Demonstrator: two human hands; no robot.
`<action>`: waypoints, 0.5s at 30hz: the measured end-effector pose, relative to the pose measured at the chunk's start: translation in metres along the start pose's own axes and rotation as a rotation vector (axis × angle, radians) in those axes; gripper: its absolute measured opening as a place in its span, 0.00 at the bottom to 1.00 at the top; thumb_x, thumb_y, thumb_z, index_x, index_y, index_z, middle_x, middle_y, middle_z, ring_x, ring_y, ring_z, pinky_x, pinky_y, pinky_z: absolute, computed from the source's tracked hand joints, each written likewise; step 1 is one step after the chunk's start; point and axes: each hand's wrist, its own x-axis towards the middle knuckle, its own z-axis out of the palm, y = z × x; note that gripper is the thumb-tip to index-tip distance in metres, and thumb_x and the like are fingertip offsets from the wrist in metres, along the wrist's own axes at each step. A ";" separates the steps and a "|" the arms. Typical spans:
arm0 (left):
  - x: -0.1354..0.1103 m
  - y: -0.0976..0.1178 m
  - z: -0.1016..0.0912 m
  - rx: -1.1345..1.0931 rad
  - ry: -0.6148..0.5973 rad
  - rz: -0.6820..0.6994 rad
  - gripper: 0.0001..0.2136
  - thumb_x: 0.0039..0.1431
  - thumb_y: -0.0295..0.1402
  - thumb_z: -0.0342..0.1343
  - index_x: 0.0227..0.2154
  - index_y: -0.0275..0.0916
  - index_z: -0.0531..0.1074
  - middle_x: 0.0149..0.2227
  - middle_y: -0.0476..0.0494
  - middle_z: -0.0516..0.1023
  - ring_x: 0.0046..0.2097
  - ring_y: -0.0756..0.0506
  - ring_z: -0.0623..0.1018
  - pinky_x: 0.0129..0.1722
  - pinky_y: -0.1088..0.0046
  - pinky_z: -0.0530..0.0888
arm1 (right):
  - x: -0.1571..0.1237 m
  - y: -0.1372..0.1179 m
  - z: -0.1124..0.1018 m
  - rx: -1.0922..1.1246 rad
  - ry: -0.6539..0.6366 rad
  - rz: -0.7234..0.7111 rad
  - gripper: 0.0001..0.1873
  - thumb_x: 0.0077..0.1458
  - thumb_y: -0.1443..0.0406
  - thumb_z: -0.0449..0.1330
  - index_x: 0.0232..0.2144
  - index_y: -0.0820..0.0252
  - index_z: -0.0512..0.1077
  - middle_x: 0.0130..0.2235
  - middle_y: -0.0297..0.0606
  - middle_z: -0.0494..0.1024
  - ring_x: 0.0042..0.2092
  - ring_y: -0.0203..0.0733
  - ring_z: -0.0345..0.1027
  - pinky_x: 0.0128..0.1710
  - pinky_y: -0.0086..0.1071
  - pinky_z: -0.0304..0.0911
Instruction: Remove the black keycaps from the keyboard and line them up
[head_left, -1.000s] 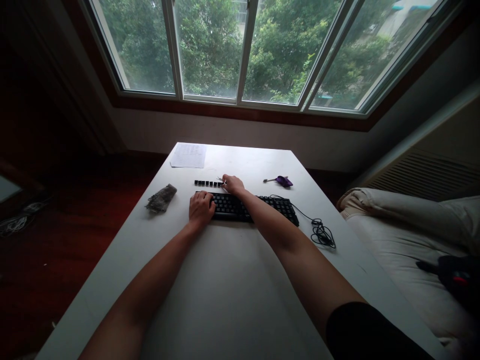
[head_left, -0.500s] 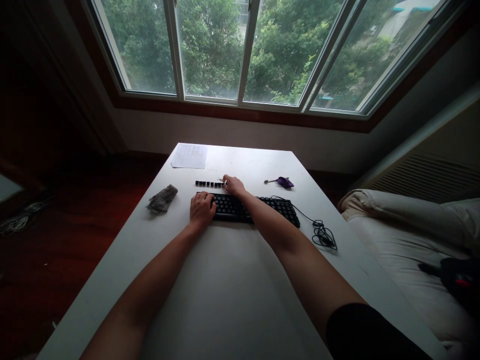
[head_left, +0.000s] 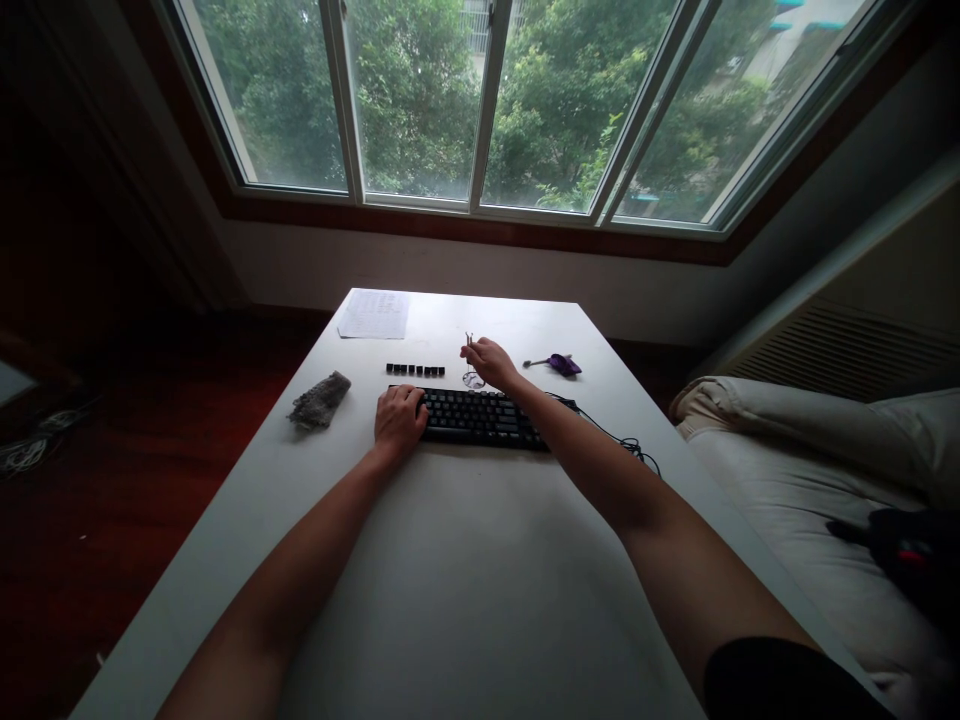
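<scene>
A black keyboard (head_left: 480, 418) lies on the white table. Over its left end is my left hand (head_left: 399, 418), fingers curled at the far edge and thumb against the keys, gripping it. Beyond the keyboard, my right hand (head_left: 489, 362) is closed around a keycap puller (head_left: 473, 380). The tool's thin wire prongs stick up past the fingers, and its clear round end shows below the hand. A row of several black keycaps (head_left: 415, 370) lies behind the keyboard, left of my right hand. My right forearm hides the keyboard's right part.
A grey cloth (head_left: 319, 400) lies at the left and a paper sheet (head_left: 373, 314) at the far left corner. On the right are a brush (head_left: 537, 363), a purple crumpled item (head_left: 564, 365) and the coiled cable (head_left: 634, 447). A sofa (head_left: 787, 470) borders the table's right side.
My right hand has moved right and away from the end of the keycap row, carrying the puller, whose wires now point upward. My left hand stays on the keyboard.
</scene>
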 end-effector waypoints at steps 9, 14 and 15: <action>0.001 0.001 0.001 0.012 -0.012 0.015 0.12 0.63 0.34 0.52 0.47 0.45 0.73 0.49 0.40 0.76 0.53 0.37 0.71 0.57 0.54 0.65 | -0.009 0.040 -0.015 0.562 -0.175 0.006 0.15 0.57 0.55 0.64 0.38 0.62 0.77 0.31 0.38 0.79 0.29 0.37 0.73 0.26 0.29 0.69; 0.002 -0.001 0.002 0.038 -0.036 0.009 0.12 0.63 0.34 0.52 0.48 0.44 0.73 0.50 0.41 0.76 0.54 0.37 0.70 0.58 0.54 0.65 | -0.007 0.052 -0.011 0.666 -0.257 0.069 0.12 0.57 0.60 0.66 0.39 0.62 0.73 0.32 0.39 0.80 0.31 0.37 0.75 0.26 0.27 0.71; 0.002 -0.001 0.002 0.040 -0.037 0.006 0.12 0.63 0.34 0.52 0.48 0.44 0.73 0.50 0.41 0.76 0.54 0.37 0.70 0.58 0.54 0.65 | -0.007 0.053 -0.010 0.666 -0.264 0.071 0.11 0.57 0.61 0.66 0.39 0.62 0.73 0.32 0.39 0.80 0.31 0.37 0.76 0.26 0.26 0.71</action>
